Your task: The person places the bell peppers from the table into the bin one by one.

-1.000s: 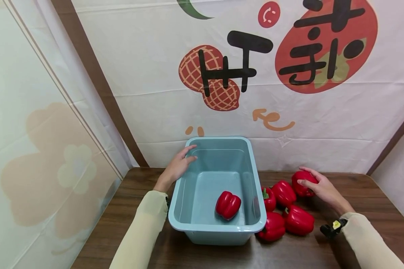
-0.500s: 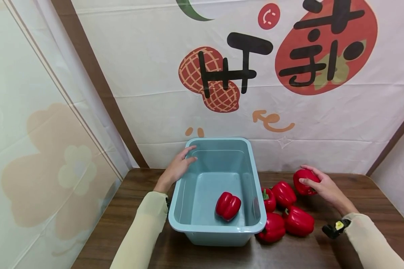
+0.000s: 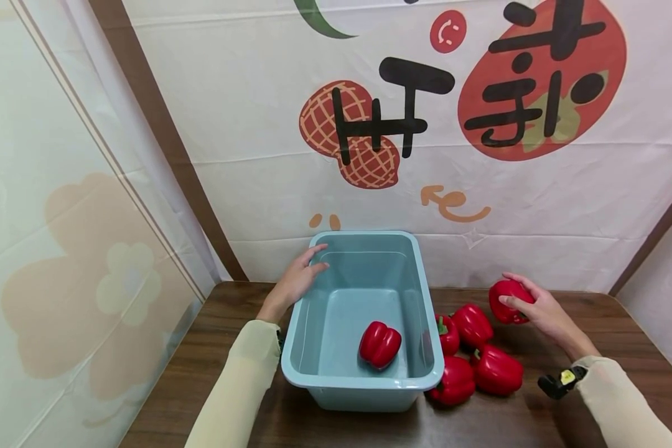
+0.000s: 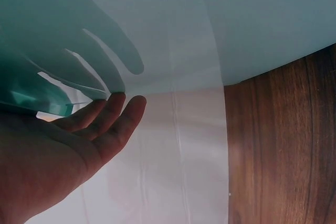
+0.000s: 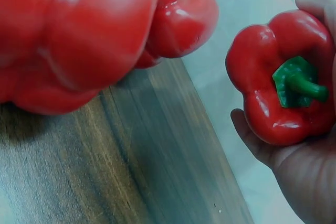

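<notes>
A light blue plastic tub (image 3: 361, 381) stands on the table with one red bell pepper (image 3: 378, 345) lying inside. My left hand (image 3: 293, 281) rests at its left rim, thumb and index finger extended over the edge. In the left wrist view, the other fingers (image 4: 126, 121) lie fairly straight against the outer wall. At the back right, my right hand (image 3: 547, 317) holds another red bell pepper (image 3: 504, 303) between thumb and fingers. The right wrist view shows that pepper's green stem (image 5: 302, 83) pointing toward the wrist camera.
Several more red bell peppers (image 3: 498, 371) cluster against the tub's right side on the dark wooden table (image 3: 560, 348). Behind the table hangs a white printed cloth (image 3: 246, 186), close to the tub's far end. Another cloth panel (image 3: 78, 280) borders the left side.
My right hand has moved slightly right and away from the other peppers, carrying its bell pepper along. The left hand stays at the tub's rim. The head view has tilted a little.
</notes>
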A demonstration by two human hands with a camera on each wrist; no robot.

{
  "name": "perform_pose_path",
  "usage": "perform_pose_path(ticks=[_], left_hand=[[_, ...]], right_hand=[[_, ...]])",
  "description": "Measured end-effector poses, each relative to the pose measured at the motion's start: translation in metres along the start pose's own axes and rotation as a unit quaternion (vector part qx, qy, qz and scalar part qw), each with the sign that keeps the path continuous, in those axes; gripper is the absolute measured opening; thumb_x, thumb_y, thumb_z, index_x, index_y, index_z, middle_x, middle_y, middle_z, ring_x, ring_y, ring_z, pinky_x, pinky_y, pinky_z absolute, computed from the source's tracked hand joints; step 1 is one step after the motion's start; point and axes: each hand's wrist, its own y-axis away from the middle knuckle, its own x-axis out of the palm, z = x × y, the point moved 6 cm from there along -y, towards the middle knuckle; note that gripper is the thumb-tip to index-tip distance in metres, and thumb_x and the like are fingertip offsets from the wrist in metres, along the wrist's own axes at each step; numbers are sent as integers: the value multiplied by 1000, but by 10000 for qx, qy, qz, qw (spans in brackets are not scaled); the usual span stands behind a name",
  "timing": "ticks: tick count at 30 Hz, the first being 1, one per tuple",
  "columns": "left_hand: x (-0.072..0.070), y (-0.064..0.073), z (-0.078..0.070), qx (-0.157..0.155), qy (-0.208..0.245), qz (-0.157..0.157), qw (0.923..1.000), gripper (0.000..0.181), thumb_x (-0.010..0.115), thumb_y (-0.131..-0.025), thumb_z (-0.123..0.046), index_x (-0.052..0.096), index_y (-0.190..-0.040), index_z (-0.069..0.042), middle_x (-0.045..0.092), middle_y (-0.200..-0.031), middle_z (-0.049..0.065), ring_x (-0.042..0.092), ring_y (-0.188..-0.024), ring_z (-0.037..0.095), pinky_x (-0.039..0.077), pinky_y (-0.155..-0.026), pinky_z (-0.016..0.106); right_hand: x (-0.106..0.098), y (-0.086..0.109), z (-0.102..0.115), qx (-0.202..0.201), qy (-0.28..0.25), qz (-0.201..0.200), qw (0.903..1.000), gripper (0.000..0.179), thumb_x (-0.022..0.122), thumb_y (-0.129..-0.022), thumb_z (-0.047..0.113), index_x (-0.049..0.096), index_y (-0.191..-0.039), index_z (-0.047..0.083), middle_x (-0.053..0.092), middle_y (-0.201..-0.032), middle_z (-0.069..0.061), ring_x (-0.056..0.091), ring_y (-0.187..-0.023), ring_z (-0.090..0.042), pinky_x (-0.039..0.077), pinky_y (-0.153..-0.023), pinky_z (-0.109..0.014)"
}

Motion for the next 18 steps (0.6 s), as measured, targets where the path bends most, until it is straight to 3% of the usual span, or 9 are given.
perform_pose_path(ticks=[3,10,18], left_hand=[[0,0,0,-4,29,-8,10000,56,48,-101,-33,34,-154,-23,23,-163,8,35,-140,37,34,-107,65],[1,-1,1,-30,18,-5,10000,55,47,-101,-34,35,-154,-24,23,-163,7,37,-139,37,35,-106,65],[1,-1,1,8,40,-13,10000,56,47,-101,-33,34,-154,-23,22,-163,9,36,-139,39,35,-106,66]], right_hand=[[0,0,3,-21,126,10,9999,67,59,-99,30,29,-152,3,46,-135,-27,56,-98,-6,56,-76,-27],[1,0,10,-5,337,30,9994,70,59,-99,32,27,-153,3,44,-138,-30,50,-111,-33,55,-76,-27],[4,-3,17,23,259,94,9996,70,58,-99,33,26,-154,4,43,-138,-30,49,-113,-36,55,-76,-28]])
